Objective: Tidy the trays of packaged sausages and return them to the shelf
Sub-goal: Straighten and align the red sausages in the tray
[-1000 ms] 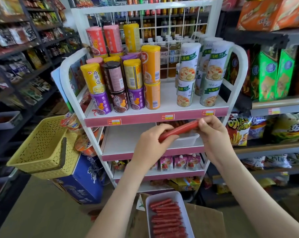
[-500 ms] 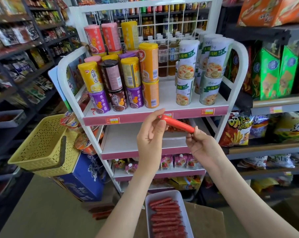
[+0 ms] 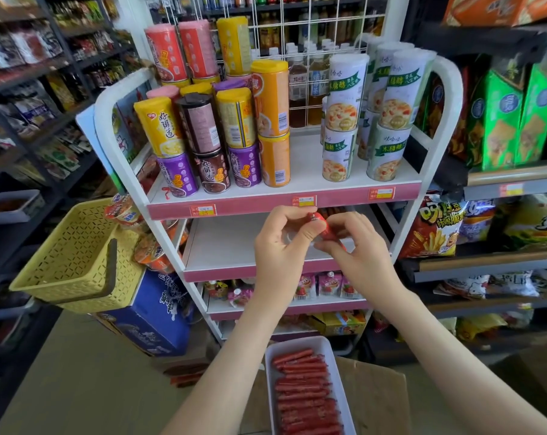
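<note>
**Item:** one red plastic-wrapped sausage stick (image 3: 324,229), held in the air just in front of the middle shelf of the white metal rack with pink front strips (image 3: 228,246), just under the front edge of the top shelf. It slants, with its upper end to the left and its lower end to the right.

**Holders:** my left hand (image 3: 283,249) pinches the upper end between thumb and curled fingers. My right hand (image 3: 358,259) pinches the lower part. Both hands grip the stick, and neither is free.

**Stock nearby:**
- More red sticks (image 3: 336,211) show at the back of the middle shelf, behind my knuckles. I cannot tell whether they lie in a tray.
- A white rectangular plastic tray (image 3: 297,344), filled with rows of the same sticks, lies on a brown cardboard box (image 3: 378,387) below, near the box's left edge.

**Other:**
- Stacked, colour-labelled porridge cans (image 3: 240,120) stand on the top shelf.
- A yellow perforated plastic basket (image 3: 68,255) sits beside the rack's left side.

**Risks, as I judge them:**
- The wrapper looks slick and both grips are fingertip pinches, so a twist could let the stick slip and drop to the floor.
- The full tray sits close to the box edge, so a knock from my leg could tip it.
- Raising my hands could nudge the cans at the front of the top shelf.
</note>
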Tool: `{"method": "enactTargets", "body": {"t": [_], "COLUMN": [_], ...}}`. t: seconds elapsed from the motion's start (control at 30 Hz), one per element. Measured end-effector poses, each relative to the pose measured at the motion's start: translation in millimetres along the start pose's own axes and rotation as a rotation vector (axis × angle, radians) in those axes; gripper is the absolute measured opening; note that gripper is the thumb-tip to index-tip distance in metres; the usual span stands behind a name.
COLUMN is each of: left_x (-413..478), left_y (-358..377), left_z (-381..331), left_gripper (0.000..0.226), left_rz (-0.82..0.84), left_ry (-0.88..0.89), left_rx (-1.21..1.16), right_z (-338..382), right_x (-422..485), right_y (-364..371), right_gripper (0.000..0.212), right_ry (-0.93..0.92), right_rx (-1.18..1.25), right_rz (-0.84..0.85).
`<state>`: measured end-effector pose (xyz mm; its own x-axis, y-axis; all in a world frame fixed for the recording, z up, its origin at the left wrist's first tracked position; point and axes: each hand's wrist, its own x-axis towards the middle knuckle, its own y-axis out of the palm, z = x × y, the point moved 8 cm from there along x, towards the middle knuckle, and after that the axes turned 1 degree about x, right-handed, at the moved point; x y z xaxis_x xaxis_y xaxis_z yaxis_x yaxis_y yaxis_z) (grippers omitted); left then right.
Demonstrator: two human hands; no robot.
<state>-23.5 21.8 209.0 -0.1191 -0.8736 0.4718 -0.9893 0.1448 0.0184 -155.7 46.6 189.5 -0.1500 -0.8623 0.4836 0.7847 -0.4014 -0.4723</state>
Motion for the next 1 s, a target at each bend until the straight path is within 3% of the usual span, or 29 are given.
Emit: {"method": "enactTargets", "body": {"t": [0.17,0.27,0.4,0.53,0.67,0.73,0.83,1.0], "left_x": [-4.2,-9.9,-21.8,-47.2,-96.8,-131.7,-189.5,-275.6], "left_y": [15.1,8.2,-6.5,-38.3,-61.4,-66.9,-67.4,-40.0], "left_z": [25.2,49.6,90.1,170.6,249.5,288.7,345.7,411.3], "left_gripper": [0.042,0.037,0.034,0.046,0.039,0.033,0.027,0.028], "left_rz": [0.274,0.322,0.385,0.328,0.471,0.561,0.671,0.954], "left_ry": [-0.182,-0.307,-0.462,-0.751,-0.854,-0.904,-0.947,-0.777], "left_rx": [-0.060,-0.039,0.072,0.371,0.739,0.857,0.913,0.936], "right_z": [-24.7,-42.0,-70.6,-120.9,-202.7,-242.9,-292.2,-351.5], "right_x": [-5.6,-14.1,-23.3,-46.6,-104.7,-143.4,-201.1,-286.6], "right_y": [15.1,33.5,44.5,63.1,86.4,101.5,126.5,177.6], "right_gripper": [0.024,0.028,0.025,0.041,0.069,0.059,0.039,0.032], "right_ry": [0.340,0.522,0.694,0.821,0.901,0.890,0.888,0.741], "right_rx": [0.535,0.933,1.093,0.898,0.336,0.092,-0.064,-0.264], "right_rz": [0.108,0.164,0.186,0.214,0.338,0.442,0.538,0.805]}}
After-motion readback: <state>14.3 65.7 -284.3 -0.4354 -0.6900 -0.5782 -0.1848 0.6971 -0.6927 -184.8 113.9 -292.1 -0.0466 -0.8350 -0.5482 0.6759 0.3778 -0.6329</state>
